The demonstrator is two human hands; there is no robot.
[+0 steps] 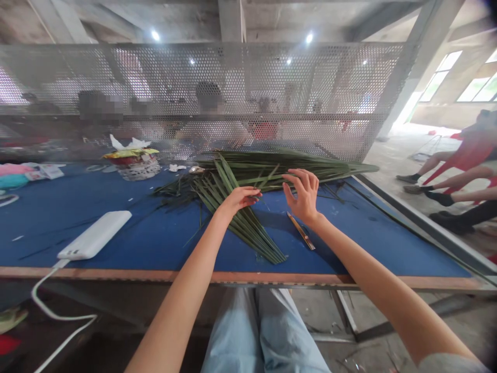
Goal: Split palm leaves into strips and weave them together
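My left hand (241, 199) is closed, fingers pinched on a narrow green palm leaf strip (270, 177) that sticks up past the fingertips. To its right, my right hand (303, 196) is raised with fingers apart and nothing visible in it. Beneath my left hand, a fan of cut palm leaves (256, 235) lies across the blue table, its ends pointing toward me. A larger pile of long palm leaves (322, 165) stretches behind both hands. A slim utility knife (301, 231) rests on the table just below my right hand.
A white power bank (95, 235) with a cable lies left on the blue table (155, 243). Farther back stands a basket (136, 167) with tissues. A perforated metal screen (248, 77) borders the far edge, people behind it. Seated people's legs (446, 178) show at right.
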